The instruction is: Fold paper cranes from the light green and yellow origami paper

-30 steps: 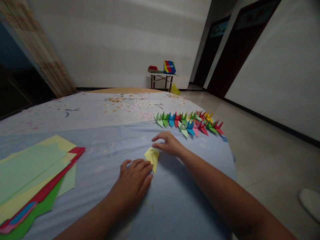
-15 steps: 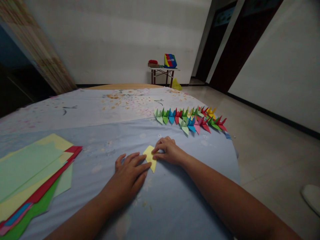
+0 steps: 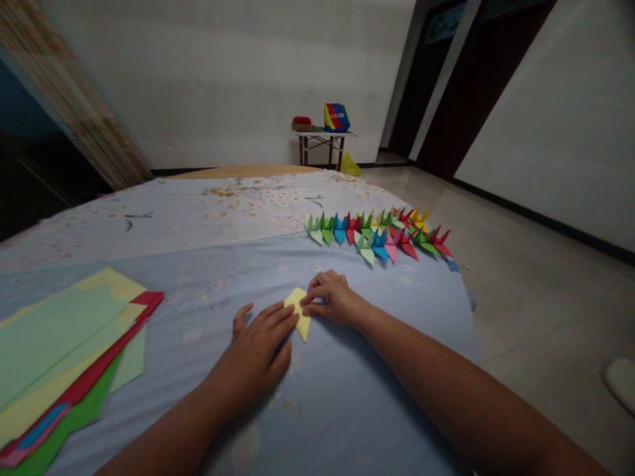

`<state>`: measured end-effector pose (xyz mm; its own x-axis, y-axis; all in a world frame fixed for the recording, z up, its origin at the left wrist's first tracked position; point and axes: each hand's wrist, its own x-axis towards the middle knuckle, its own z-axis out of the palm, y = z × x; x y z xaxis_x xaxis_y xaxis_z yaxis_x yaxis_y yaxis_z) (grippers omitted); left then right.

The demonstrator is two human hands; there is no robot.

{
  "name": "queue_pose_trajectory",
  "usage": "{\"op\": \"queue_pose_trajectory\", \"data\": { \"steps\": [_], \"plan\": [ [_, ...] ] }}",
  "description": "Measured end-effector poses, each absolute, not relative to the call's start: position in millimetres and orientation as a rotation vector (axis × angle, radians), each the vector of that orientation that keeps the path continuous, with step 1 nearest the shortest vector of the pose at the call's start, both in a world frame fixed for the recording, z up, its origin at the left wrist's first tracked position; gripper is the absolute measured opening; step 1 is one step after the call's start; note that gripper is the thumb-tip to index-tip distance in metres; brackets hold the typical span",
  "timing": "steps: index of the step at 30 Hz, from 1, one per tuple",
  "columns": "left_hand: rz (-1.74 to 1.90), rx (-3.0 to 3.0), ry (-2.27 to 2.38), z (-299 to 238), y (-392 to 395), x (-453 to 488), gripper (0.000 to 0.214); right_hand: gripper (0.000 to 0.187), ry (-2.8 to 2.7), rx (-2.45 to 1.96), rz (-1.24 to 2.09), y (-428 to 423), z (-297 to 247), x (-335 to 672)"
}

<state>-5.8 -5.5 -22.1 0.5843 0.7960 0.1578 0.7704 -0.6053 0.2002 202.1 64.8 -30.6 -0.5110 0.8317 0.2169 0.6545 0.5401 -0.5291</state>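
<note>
A small folded yellow paper point(image 3: 300, 313) lies on the blue tablecloth point(image 3: 347, 383) in front of me. My left hand point(image 3: 260, 344) rests flat on the cloth, fingers stretched out, fingertips pressing the paper's left edge. My right hand point(image 3: 331, 297) is curled, its fingertips pinched on the paper's upper right corner. Beyond the hands stand two rows of folded paper cranes point(image 3: 380, 237) in green, blue, red, pink and yellow.
A stack of coloured paper sheets point(image 3: 64, 357), green, yellow and red, lies at the left. The round table's edge point(image 3: 469, 311) curves down on the right, with tiled floor beyond. A small table with colourful items point(image 3: 325, 132) stands by the far wall.
My right hand moved back from an open reach onto the yellow paper and curled on its corner. My left hand slid slightly along the paper's left side.
</note>
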Motion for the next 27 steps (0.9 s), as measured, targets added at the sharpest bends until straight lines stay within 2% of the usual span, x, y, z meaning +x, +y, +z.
{"op": "queue_pose_trajectory", "data": {
  "steps": [6,11,23,27],
  "plan": [
    [0.432,2.7,1.396,-27,-3,-4,0.038,0.017,-2.315,-1.164,0.557,66,-25,208],
    [0.46,2.684,1.436,-29,0,-5,0.035,0.021,-2.192,-1.294,0.513,68,-18,216],
    [0.529,2.581,1.443,-29,2,-6,0.034,0.036,-2.332,-1.384,0.445,61,-22,199],
    [0.612,2.445,1.531,-26,4,-6,0.037,0.035,-2.324,-1.396,0.474,61,-23,195]
  ]
}}
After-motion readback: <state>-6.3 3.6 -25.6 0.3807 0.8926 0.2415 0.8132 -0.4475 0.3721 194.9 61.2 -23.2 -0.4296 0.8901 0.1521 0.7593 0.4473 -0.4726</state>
